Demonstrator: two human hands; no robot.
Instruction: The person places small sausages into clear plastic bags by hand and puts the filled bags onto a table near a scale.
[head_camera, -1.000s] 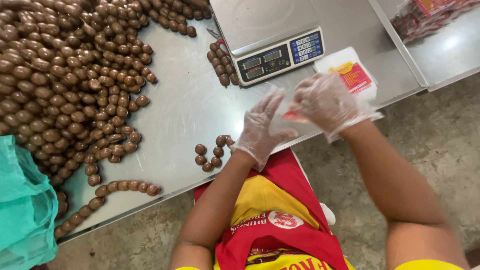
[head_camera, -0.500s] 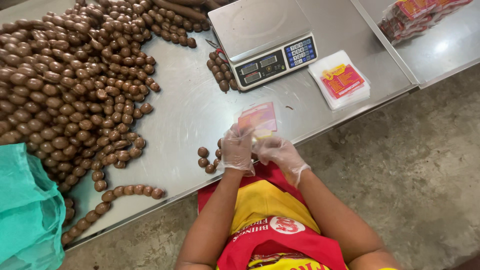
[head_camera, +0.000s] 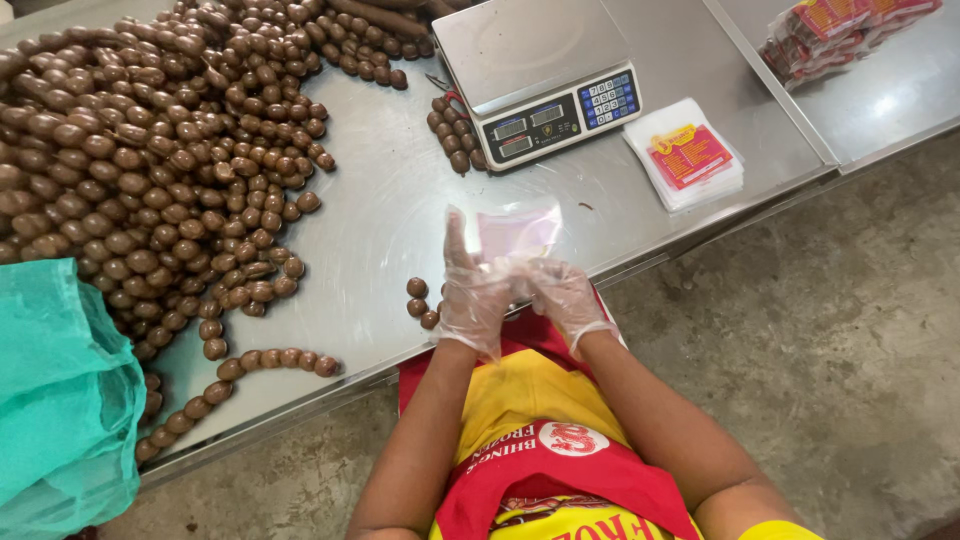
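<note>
Both gloved hands, left hand (head_camera: 470, 290) and right hand (head_camera: 562, 292), pinch a clear plastic bag (head_camera: 515, 232) between closed fingers above the steel table (head_camera: 400, 200), near three brown balls (head_camera: 420, 302).

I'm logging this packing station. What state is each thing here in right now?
left hand: gloved, fingers raised, on the plastic bag.
right hand: gloved, gripping the bag.
plastic bag: clear, empty, held upright between both hands.
scale: switched on, pan bare.
stack of bags: flat, unopened, beside the scale.
brown sausage balls: linked in strings, heaped on the steel table.
three loose balls: near the left hand, untouched.
</note>
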